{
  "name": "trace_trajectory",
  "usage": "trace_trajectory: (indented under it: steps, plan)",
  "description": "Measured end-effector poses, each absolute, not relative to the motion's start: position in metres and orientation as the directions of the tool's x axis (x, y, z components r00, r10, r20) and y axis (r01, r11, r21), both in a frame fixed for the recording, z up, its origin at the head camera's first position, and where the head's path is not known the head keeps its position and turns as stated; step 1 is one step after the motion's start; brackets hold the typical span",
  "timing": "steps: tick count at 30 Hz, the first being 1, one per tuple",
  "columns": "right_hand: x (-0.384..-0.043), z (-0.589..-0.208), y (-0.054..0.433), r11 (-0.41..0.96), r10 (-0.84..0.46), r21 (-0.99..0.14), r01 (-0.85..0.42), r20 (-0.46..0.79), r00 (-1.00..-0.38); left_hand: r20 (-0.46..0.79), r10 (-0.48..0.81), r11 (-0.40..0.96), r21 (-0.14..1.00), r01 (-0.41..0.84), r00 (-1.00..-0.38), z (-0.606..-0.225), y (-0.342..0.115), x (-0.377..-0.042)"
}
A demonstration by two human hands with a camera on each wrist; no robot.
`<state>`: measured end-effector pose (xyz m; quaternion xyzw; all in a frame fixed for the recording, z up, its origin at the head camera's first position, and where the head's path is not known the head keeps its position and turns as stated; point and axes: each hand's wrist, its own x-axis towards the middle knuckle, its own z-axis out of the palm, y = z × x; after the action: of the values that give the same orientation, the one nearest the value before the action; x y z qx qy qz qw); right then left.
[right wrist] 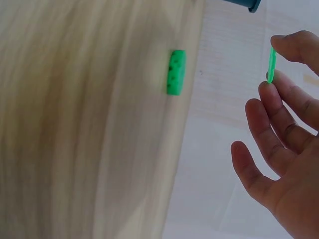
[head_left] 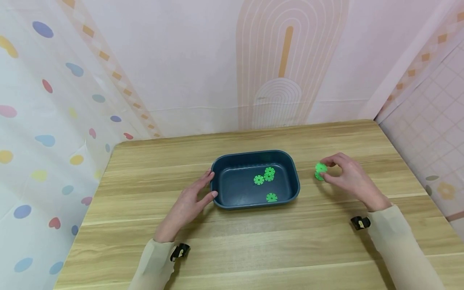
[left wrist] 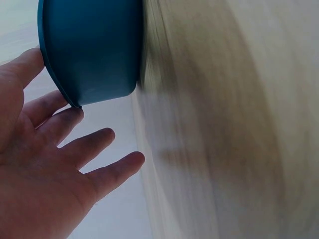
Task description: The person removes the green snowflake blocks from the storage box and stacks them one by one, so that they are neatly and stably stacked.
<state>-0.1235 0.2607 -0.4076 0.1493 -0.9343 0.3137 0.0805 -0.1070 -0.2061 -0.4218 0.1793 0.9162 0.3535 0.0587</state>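
Note:
A green notched disc [head_left: 321,168] is pinched edgewise between the thumb and fingers of my right hand [head_left: 346,176]. In the right wrist view the held disc [right wrist: 271,65] shows side-on, well above the table. Below it stands a short stack of green discs [right wrist: 176,72], partly hidden by the held one in the head view. My left hand [head_left: 186,205] rests at the left end of a dark blue basin [head_left: 295,189]. Its thumb and fingertips touch the basin's rim, with the other fingers spread loosely in the left wrist view [left wrist: 55,144].
Several green discs [head_left: 259,180] lie on the basin floor, two of them overlapping. The wooden table [head_left: 253,249] ends at a patterned cloth backdrop [head_left: 195,80] behind and at the sides. Each wrist carries a small black camera mount [head_left: 360,222].

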Motion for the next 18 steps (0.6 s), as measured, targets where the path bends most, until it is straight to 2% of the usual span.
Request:
trace_trajectory:
  steps: [18]
  plan:
    - [-0.1294, -0.4182, 0.2713, 0.8, -0.255, -0.529, -0.282, 0.126, -0.959, 0.049, 0.381, 0.682, 0.66, 0.317, -0.923, -0.423, -0.2063, -0.1076]
